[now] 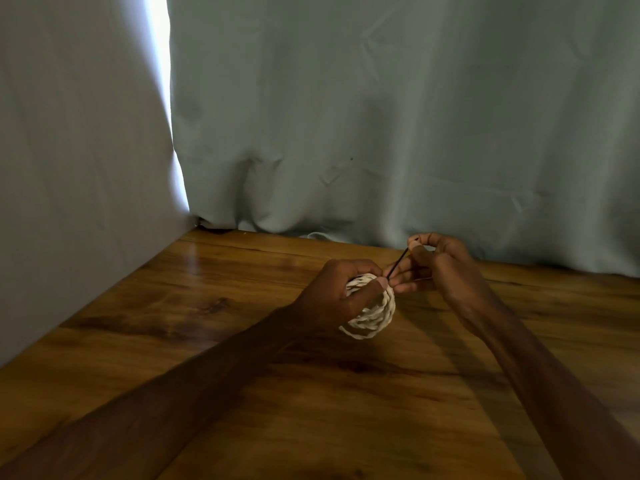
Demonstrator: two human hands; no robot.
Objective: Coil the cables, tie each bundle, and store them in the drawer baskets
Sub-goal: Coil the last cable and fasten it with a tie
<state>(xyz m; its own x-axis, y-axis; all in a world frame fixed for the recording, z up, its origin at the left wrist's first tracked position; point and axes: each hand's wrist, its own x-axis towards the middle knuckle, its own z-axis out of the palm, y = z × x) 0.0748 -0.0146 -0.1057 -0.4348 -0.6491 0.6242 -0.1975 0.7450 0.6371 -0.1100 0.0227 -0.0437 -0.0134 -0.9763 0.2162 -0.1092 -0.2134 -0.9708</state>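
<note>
Step in hand: tying, the coiling of this bundle appears done
Cable coil (pixel 372 320): white, wound into a small ring, over the wooden table (pixel 207 306)
Left hand (pixel 332 292): grasps the coil, thumb at its top
Right hand (pixel 446 268): pinches the far end of a thin dark tie (pixel 398 263) running up from the coil
Next move: judged to need the tie wrapped round the strands and twisted closed
Drawer baskets: not in view

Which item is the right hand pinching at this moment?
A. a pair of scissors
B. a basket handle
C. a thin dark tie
C: the right hand pinches a thin dark tie leading to the white cable coil gripped by the left hand.
</note>
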